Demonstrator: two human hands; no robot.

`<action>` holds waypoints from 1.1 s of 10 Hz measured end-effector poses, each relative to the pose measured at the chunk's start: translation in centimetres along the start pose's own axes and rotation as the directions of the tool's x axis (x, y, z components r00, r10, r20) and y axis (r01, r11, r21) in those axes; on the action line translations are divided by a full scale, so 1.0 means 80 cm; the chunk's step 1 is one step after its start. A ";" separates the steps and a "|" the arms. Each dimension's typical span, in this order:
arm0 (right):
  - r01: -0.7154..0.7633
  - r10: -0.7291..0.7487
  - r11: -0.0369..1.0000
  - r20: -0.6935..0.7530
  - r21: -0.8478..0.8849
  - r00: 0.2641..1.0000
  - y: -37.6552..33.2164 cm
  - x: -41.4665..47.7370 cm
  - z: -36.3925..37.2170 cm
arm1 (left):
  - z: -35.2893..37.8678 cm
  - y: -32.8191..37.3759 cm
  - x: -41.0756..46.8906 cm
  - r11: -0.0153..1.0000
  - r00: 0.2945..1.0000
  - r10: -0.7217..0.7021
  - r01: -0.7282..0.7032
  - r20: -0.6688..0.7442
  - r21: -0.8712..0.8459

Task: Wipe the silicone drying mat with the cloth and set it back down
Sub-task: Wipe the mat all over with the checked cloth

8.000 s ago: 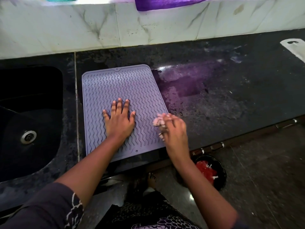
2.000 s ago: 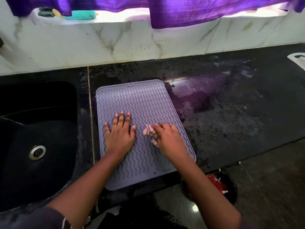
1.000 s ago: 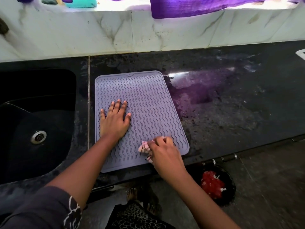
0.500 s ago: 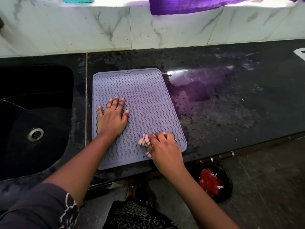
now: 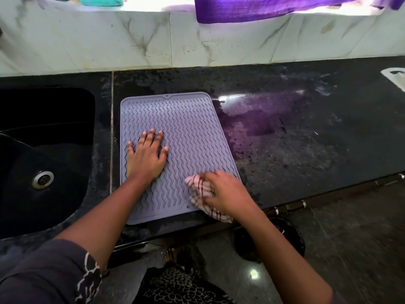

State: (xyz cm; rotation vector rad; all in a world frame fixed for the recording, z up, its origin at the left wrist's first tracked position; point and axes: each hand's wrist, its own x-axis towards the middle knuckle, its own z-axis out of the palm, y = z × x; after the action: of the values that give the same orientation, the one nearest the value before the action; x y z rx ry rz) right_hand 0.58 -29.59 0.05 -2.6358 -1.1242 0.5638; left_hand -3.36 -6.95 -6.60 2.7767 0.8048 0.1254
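Note:
A lilac silicone drying mat [image 5: 186,128] with wavy ridges lies flat on the black stone counter [image 5: 306,150]. My left hand [image 5: 146,159] presses flat on the mat's left half, fingers spread and straight. My right hand [image 5: 223,191] grips a bunched pink-and-white checked cloth [image 5: 200,190] against the mat's near right corner. Part of the cloth hangs past the mat's near edge below my wrist.
A black sink [image 5: 41,161] with a metal drain lies left of the mat. A marble backsplash [image 5: 153,40] runs behind, with purple fabric [image 5: 263,7] hanging above. A white object [image 5: 394,77] sits at the far right. A dark bowl [image 5: 285,238] stands on the floor.
My right hand has slid the cloth toward the mat's near right corner, and more of the cloth now shows. My left hand stays pressed on the mat.

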 end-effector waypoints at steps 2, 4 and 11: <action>-0.250 0.267 0.963 -0.252 0.098 0.930 -0.017 0.058 -0.008 | 0.002 0.000 0.000 1.000 1.000 0.000 0.000 0.000 -0.004; -0.233 0.194 0.964 -0.263 -0.126 0.945 -0.020 0.032 0.034 | 0.002 -0.001 0.000 1.000 1.000 0.003 -0.003 -0.009 -0.005; -0.009 0.001 0.998 -0.141 -0.063 0.990 -0.027 -0.009 0.040 | 0.003 -0.003 0.002 1.000 1.000 0.000 0.000 -0.002 -0.010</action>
State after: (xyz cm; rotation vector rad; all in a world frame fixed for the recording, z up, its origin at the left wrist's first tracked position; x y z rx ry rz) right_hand -2.62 -28.50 -1.93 -2.6844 -1.1109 0.3422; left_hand -3.27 -6.74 -6.89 2.7677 0.8022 0.1314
